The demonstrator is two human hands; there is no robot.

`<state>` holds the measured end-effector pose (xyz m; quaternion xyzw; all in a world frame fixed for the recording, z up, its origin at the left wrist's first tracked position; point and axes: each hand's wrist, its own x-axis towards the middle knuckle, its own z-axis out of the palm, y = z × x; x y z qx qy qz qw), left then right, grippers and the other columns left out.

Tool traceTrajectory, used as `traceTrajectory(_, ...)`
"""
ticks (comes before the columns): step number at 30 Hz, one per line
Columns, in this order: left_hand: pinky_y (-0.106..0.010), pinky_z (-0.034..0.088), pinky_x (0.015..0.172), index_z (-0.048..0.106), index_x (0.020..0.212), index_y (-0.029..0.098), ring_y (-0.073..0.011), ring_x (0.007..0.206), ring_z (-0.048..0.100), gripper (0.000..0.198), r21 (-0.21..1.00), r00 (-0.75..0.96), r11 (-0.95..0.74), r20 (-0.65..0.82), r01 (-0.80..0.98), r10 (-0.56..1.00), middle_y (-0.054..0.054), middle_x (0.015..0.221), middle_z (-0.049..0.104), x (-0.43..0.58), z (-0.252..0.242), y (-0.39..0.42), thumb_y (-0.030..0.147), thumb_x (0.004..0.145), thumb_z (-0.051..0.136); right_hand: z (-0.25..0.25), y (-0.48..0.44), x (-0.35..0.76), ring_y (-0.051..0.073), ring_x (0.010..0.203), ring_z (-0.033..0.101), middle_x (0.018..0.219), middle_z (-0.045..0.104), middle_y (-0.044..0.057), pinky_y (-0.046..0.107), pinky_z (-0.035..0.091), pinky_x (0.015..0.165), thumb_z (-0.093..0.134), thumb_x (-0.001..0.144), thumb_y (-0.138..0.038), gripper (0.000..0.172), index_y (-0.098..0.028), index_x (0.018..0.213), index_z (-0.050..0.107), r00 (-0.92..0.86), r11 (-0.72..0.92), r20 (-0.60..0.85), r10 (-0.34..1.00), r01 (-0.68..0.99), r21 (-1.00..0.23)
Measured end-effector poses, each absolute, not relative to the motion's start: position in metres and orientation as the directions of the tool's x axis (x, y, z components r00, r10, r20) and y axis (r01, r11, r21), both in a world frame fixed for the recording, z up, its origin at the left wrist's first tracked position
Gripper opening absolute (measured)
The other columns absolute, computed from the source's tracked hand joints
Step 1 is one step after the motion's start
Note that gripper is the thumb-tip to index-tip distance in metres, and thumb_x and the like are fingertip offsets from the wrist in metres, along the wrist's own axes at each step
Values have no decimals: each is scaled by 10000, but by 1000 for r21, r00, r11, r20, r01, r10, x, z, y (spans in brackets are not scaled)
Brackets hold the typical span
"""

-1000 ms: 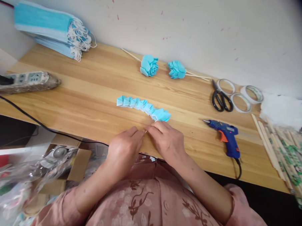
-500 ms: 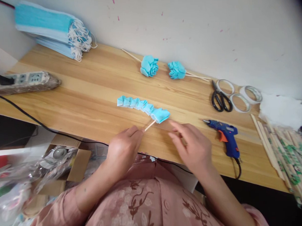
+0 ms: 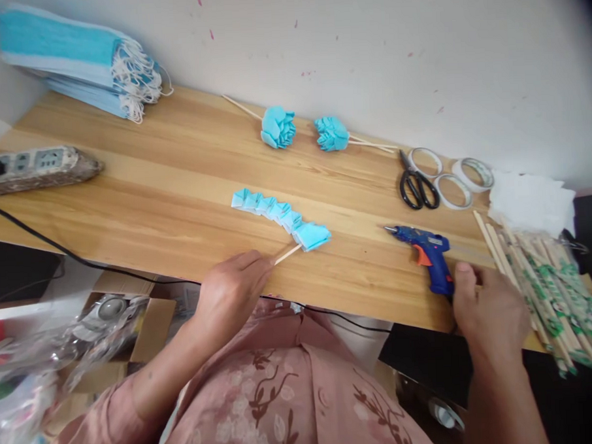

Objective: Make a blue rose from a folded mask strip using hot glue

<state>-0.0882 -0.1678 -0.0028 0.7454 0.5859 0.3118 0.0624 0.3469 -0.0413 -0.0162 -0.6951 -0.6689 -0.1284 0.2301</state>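
Note:
My left hand (image 3: 233, 290) pinches a thin wooden chopstick (image 3: 286, 254) near the table's front edge. At the stick's far end sits a pleated light-blue strip (image 3: 278, 211), which trails away to the left over the tabletop; its right end is wrapped about the tip. My right hand (image 3: 493, 311) is just right of the handle of a blue glue gun (image 3: 433, 249) with an orange trigger. Its thumb and fingers are apart, with nothing seen between them. The glue gun lies on its side, nozzle to the left.
Two blue flowers on sticks, a left one (image 3: 278, 127) and a right one (image 3: 332, 134), lie at the back. Black-handled scissors (image 3: 419, 189), tape rolls (image 3: 454, 191), white sheets (image 3: 530, 202), bagged chopsticks (image 3: 549, 296), a mask stack (image 3: 67, 49) and a power strip (image 3: 43, 169) surround them.
My right hand has moved away from the blue strip, rightward to beside the glue gun's handle. My left hand keeps the chopstick. The view has shifted slightly to the right.

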Motion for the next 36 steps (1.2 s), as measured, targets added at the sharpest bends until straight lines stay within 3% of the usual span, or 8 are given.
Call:
traceTrajectory(5, -259, 523, 649, 724, 964, 134, -176, 763, 697, 212, 454, 160, -369, 435, 811, 886, -78, 927, 756, -91, -5, -168, 159, 1021, 522, 1, -50, 310, 300, 785, 654, 913, 729, 143, 433, 476, 696, 423, 869, -670, 598, -209, 1031, 768, 134, -116, 151, 979, 986, -119)
traceTrajectory(11, -261, 540, 657, 727, 993, 124, -182, 778, 714, 184, 454, 168, -384, 446, 804, 879, -91, 934, 763, -92, -8, -168, 149, 1009, 545, 11, -38, 289, 334, 902, 715, 934, 767, 118, 441, 528, 813, 543, 745, -645, 621, -217, 1146, 747, 295, -302, -66, 953, 924, -235)
traceTrajectory(16, -274, 550, 639, 722, 991, 123, -192, 774, 720, 185, 448, 168, -388, 455, 806, 875, -91, 934, 767, -93, -8, -168, 155, 1011, 542, 14, -45, 288, 326, 918, 730, 961, 773, 115, 432, 529, 823, 551, 769, -622, 598, -233, 1190, 723, 304, -316, -88, 949, 897, -310)
traceTrajectory(22, -279, 556, 641, 713, 975, 125, -192, 765, 716, 179, 443, 178, -400, 463, 802, 869, -86, 925, 766, -94, -8, -168, 151, 1012, 540, 24, -61, 271, 414, 1100, 675, 1175, 727, 196, 508, 494, 859, 472, 788, -694, 637, -230, 1166, 689, 242, -254, -104, 965, 959, -123)
traceTrajectory(25, -279, 550, 629, 714, 982, 127, -191, 756, 714, 177, 443, 173, -393, 458, 806, 872, -88, 924, 764, -94, -8, -168, 160, 1013, 543, 25, -64, 268, 407, 1099, 662, 1200, 708, 202, 509, 483, 859, 486, 774, -609, 553, -236, 1147, 653, 233, -246, -105, 967, 959, -139)
traceTrajectory(31, -271, 536, 604, 706, 965, 138, -186, 736, 707, 199, 442, 174, -394, 460, 806, 871, -83, 906, 760, -93, -7, -167, 165, 1023, 517, 27, -64, 267, 223, 572, 527, 625, 577, 13, 392, 424, 590, 552, 775, -481, 219, -276, 845, 581, 340, -334, -82, 937, 801, -497)
traceTrajectory(34, -269, 533, 603, 705, 953, 141, -184, 728, 705, 204, 434, 170, -390, 463, 812, 870, -83, 906, 761, -92, -6, -166, 169, 1024, 516, 36, -64, 253, 156, 643, 564, 817, 624, -5, 293, 434, 530, 694, 680, -339, 231, -273, 879, 598, 415, -182, 40, 909, 480, -859)
traceTrajectory(36, -270, 534, 608, 704, 938, 142, -183, 730, 706, 210, 431, 173, -393, 465, 812, 868, -84, 910, 763, -92, -6, -166, 164, 1024, 514, 46, -65, 241, 140, 753, 602, 953, 632, 3, 224, 443, 502, 782, 599, -256, 352, -274, 918, 635, 439, -41, 70, 896, 239, -970)
